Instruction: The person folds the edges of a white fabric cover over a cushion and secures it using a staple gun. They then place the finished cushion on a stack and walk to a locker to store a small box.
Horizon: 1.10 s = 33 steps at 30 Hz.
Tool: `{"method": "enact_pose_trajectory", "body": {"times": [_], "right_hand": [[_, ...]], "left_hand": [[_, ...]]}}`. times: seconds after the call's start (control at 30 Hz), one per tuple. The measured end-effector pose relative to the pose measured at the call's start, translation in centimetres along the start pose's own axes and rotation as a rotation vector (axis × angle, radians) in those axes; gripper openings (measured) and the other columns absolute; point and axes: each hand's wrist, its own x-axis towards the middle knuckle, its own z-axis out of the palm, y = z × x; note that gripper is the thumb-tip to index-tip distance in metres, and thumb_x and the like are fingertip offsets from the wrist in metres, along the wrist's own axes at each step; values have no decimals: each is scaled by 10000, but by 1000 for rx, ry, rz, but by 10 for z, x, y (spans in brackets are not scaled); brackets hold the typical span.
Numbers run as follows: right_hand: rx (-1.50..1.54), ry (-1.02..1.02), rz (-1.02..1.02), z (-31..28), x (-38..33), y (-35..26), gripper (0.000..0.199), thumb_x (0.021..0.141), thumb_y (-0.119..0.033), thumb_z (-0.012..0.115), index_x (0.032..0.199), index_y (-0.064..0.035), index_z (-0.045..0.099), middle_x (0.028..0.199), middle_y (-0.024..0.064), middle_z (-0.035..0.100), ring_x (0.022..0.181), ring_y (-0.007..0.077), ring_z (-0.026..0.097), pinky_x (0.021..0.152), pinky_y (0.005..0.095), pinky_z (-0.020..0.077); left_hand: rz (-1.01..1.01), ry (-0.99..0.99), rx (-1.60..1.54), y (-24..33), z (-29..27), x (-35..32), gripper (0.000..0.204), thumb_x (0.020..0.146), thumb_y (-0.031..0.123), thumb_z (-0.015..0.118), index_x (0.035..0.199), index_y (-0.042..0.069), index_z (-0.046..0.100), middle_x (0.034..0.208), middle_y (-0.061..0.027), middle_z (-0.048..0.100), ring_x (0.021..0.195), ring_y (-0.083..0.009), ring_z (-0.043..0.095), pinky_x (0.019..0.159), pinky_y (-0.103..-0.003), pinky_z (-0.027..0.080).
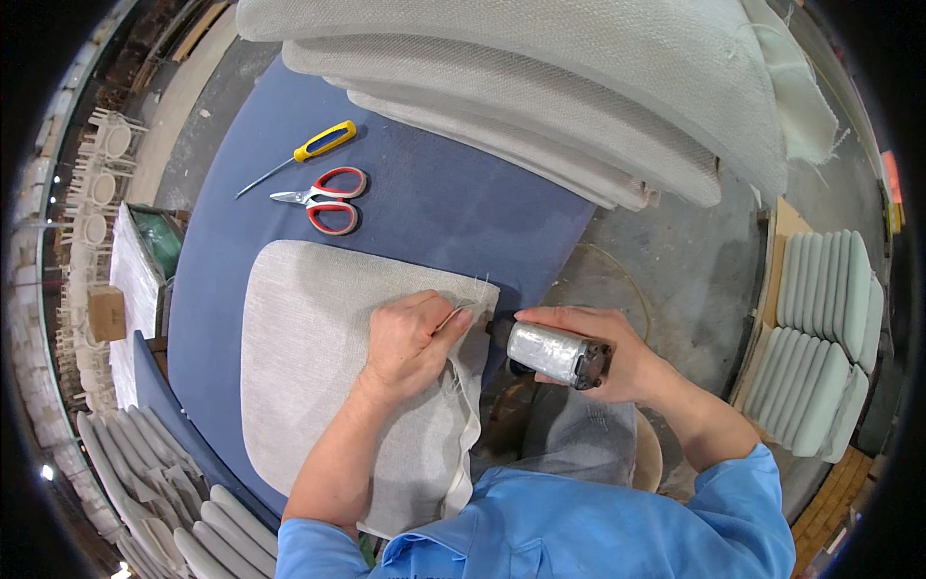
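Seat pad (318,367), grey woven fabric, lies flat on the blue table (424,193), near edge toward the person

Left hand (415,343) rests on the pad's right edge, fingers curled and pinching a fold of loose fabric (463,386) at the corner; the fabric hangs off the table edge below the hand

Right hand (598,357) is wrapped tight around a silvery stapler (555,352), held off the table edge, nose pointing left at the pad corner, just beside the left fingertips. Whether the nose touches the fabric, cannot tell

The 2 hands sit close, not touching, at the pad's right corner

Farther back on the table: red-handled scissors (328,200), blades pointing left, and beyond them a yellow-handled screwdriver (301,154), lying near each other, well apart from the hands

Stack of grey cushions (540,87) overhangs the table's far side. More pads stand in rows on the floor at right (830,328) and lower left (174,482)

Person wears a blue shirt (579,531)
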Motion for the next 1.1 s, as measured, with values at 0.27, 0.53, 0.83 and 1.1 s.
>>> {"method": "enact_pose_trajectory", "body": {"times": [0.27,0.53,0.83,1.1], "right_hand": [[-39,-20,13,0,5,-5,678,803,-57,879,1438,-76,642,1255,127,764,1128,293,763,970,377,589],[-51,-108,127,0,12,-19,674,832,-59,762,1473,-145,569,1267,130,746,1139,380,727,950,442,591],[-32,94,-41,-1,-28,-14,712,798,-47,855,1464,-122,615,1321,140,736,1185,337,731,1011,434,579],[67,232,10,-7,-74,-4,672,833,-86,895,1451,-82,632,1307,137,743,1150,289,744,991,383,574]], "left_hand": [[-21,1,-1,2,-2,4,349,974,222,720,698,38,612,665,-101,603,603,-295,625,560,-421,483],[-60,33,-70,4,5,0,326,953,188,740,725,-9,616,672,-140,570,620,-334,576,585,-431,428],[-176,184,-80,24,-10,-17,350,973,324,721,808,17,690,751,-142,619,723,-339,629,648,-438,478],[-195,83,494,89,16,-36,419,874,409,813,861,3,709,917,-139,582,923,-351,570,875,-459,445]]}}
